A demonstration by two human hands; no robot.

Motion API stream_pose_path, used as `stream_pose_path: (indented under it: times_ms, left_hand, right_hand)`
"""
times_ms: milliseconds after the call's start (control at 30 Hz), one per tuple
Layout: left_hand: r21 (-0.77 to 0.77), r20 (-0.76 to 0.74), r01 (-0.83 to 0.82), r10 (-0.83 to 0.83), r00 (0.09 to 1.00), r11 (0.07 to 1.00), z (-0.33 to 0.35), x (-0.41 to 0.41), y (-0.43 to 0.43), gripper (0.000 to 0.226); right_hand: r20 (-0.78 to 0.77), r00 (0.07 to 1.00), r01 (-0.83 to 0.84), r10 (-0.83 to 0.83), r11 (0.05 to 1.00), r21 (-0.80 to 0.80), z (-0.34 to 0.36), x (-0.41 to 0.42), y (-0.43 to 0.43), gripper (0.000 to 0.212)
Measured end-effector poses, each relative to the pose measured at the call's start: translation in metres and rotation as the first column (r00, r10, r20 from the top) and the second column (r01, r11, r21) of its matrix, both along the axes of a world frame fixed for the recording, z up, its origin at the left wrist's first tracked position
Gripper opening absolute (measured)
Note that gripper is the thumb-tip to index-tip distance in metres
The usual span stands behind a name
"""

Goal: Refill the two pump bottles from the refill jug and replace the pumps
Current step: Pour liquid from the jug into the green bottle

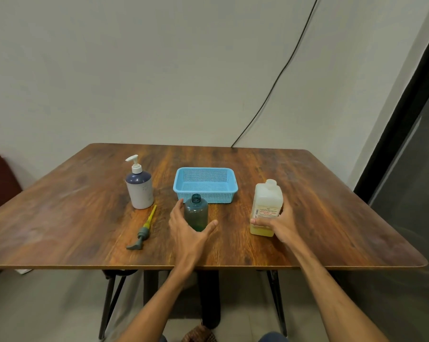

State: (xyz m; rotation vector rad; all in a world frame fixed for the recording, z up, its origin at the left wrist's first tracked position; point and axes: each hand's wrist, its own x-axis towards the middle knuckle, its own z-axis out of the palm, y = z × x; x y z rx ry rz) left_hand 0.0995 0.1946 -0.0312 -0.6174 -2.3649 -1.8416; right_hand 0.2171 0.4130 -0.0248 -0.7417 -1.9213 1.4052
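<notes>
Far left, the white pump bottle [139, 187] has its pump on; the loose pump [142, 232] lies nearer. The left hand [186, 230] is spread around the uncapped teal bottle [196, 214] at centre and should clasp it firmly. On the right, the right hand [281, 225] grips the refill jug [266, 206]; pour slowly into that narrow neck.

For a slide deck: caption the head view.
Left hand spread around the uncapped teal bottle, right hand gripping the refill jug, the detached pump lying nearby.
</notes>
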Motion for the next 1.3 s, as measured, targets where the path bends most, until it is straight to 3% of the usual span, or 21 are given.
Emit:
stream_pose_path:
  times_ms: [233,400,600,867,1300]
  left_hand:
    - [-0.031,-0.004,0.079,-0.080,0.997,0.996,0.002,-0.016,0.005,0.080]
    - [-0.032,-0.024,0.104,-0.105,0.994,0.994,0.014,-0.020,0.006,0.080]
    - [-0.037,-0.002,0.208,-0.208,0.978,0.978,0.030,-0.023,0.002,0.084]
    - [-0.080,-0.059,0.258,-0.263,0.963,0.963,0.046,-0.033,-0.007,0.083]
    - [-0.194,-0.090,0.273,-0.294,0.952,0.942,0.058,-0.040,-0.014,0.087]
  right_hand:
    - [0.016,1.000,0.013,-0.014,0.999,0.040,0.000,-0.004,-0.002,0.116]
    - [0.024,1.000,-0.009,0.007,0.995,0.101,0.010,-0.008,-0.010,0.118]
    - [0.079,0.996,-0.067,0.046,0.955,0.288,0.036,-0.017,-0.026,0.107]
    - [0.180,0.984,-0.105,-0.001,0.810,0.577,0.068,-0.022,-0.035,0.097]
    - [0.273,0.959,-0.181,-0.076,0.578,0.795,0.089,-0.027,-0.038,0.089]
